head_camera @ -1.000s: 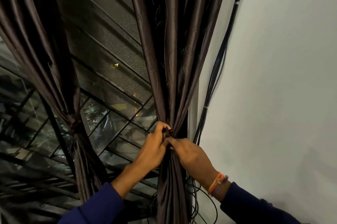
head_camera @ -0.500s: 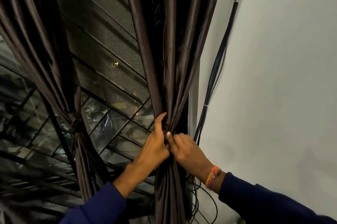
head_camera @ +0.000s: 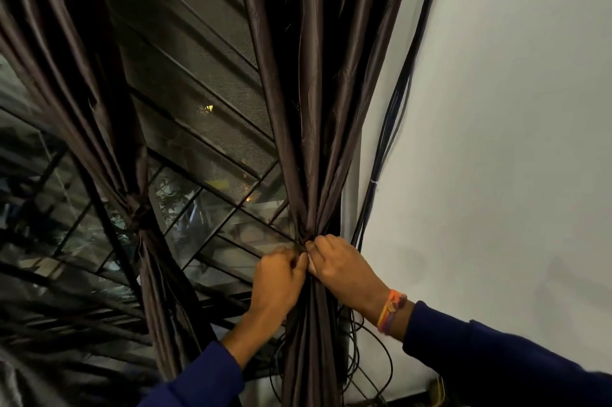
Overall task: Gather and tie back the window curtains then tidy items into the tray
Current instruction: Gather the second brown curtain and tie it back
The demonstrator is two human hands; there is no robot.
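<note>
Since a second ago our left hand (head_camera: 276,280) drops its thumb; both it and right hand (head_camera: 344,269) pinch closed on right curtain (head_camera: 311,141) knot at frame centre, so we're tightening

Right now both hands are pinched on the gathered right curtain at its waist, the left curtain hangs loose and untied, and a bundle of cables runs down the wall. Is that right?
Not quite. In the head view the left curtain is already cinched at its waist, not loose. The rest holds: the left hand and right hand pinch the right curtain, and cables run down the wall.
</note>
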